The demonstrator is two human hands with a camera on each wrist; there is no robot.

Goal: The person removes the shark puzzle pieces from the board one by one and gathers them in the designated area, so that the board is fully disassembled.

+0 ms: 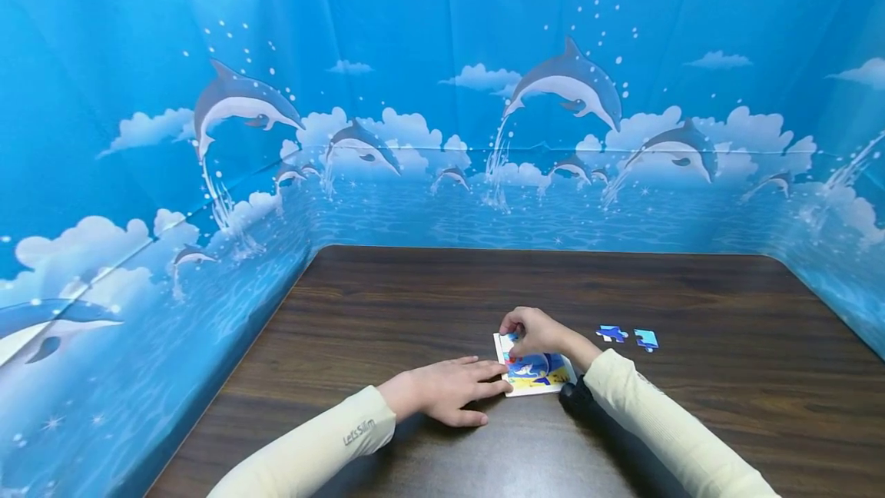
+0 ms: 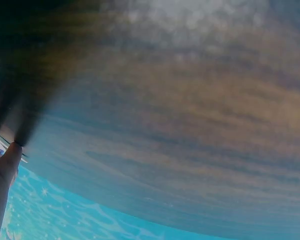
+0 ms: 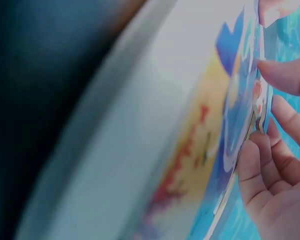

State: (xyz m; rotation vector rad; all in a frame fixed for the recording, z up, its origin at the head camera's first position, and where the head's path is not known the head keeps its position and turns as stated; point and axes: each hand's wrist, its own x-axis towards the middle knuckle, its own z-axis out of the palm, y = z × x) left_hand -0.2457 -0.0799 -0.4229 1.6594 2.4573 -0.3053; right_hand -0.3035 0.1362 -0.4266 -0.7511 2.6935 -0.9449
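Note:
A small jigsaw puzzle [image 1: 535, 386] in a white frame, printed with a bright sea scene, lies flat on the dark wooden table. My left hand [image 1: 463, 390] rests palm down at its left edge, fingers spread, with fingertips touching the frame. Over the puzzle's upper left part, my right hand [image 1: 535, 331] pinches a puzzle piece [image 3: 258, 120] between thumb and fingers. Most of that piece is hidden by the fingers. In the right wrist view, the left hand's fingers [image 3: 290, 76] appear above the right hand. The left wrist view catches only a finger [image 2: 4, 170] at its edge.
Two loose blue puzzle pieces, a left one [image 1: 611, 333] and a right one [image 1: 646, 340], lie on the table [image 1: 415, 290] right of the puzzle. A black wrist device [image 1: 577, 398] sits under the right wrist. A blue dolphin-print curtain [image 1: 415, 60] surrounds the table.

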